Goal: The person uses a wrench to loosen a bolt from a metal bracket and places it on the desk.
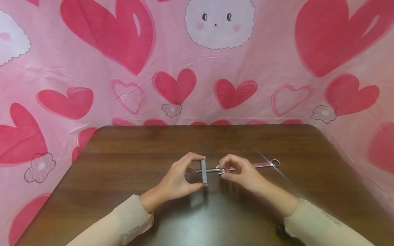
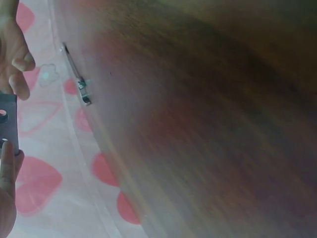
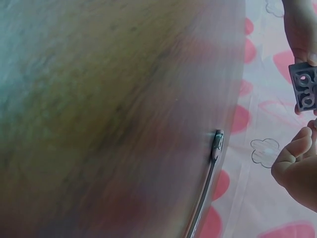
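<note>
In the head view my left hand [image 1: 175, 179] grips a flat grey metal block [image 1: 204, 175] by its two ends, between thumb and fingers. A silver bolt [image 1: 212, 170] runs through the block, its tip showing on the left side. My right hand [image 1: 244, 173] pinches the bolt's head end. Holes show in the block's face [image 3: 303, 88] in the right wrist view. An adjustable wrench [image 1: 261, 165] lies on the table behind my right hand, which covers part of it; its ring end points right. The left wrist view also has the wrench [image 2: 74, 67].
The brown wooden table [image 1: 135, 143] reaches back to a pink cloth [image 1: 203, 61] printed with hearts. A small dark object [image 1: 281, 231] shows partly beside the right sleeve [image 1: 317, 218].
</note>
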{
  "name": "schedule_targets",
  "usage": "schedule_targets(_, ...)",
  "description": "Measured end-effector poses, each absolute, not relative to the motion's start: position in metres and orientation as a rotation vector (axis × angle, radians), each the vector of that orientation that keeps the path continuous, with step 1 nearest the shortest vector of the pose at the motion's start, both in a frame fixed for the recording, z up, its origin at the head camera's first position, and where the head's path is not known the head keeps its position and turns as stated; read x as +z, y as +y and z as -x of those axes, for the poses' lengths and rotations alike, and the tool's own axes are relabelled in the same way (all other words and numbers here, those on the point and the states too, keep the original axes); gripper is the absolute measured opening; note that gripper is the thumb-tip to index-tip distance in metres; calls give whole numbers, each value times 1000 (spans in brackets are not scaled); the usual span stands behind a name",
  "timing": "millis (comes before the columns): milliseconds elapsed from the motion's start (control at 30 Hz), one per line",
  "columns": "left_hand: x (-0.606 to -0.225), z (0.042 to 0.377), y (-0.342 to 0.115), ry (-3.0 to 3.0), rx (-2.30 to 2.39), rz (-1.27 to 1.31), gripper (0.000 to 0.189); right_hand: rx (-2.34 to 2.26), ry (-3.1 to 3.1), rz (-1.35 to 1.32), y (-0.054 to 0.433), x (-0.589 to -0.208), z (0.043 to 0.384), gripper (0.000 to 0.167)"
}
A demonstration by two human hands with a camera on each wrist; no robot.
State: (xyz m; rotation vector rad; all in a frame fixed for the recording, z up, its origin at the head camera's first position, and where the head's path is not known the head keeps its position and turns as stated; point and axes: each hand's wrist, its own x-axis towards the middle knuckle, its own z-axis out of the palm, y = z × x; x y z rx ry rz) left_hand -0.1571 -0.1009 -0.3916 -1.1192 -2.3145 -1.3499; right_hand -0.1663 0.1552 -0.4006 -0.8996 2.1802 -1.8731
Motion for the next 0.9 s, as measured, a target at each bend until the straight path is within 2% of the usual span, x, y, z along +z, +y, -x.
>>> schedule_targets(133,-392,157,-101,-2316,-1346,1112,71,-1826,2247,797,157,-397,166,18)
schedule_targets(333,-394,158,-101,-2306,-1358,1118,71,-1735,2231,538,160,-394,166,25)
schedule_targets(900,-396,159,-101,-2287,-1345,1139,71,-1776,2146,506,154,-394,169,25)
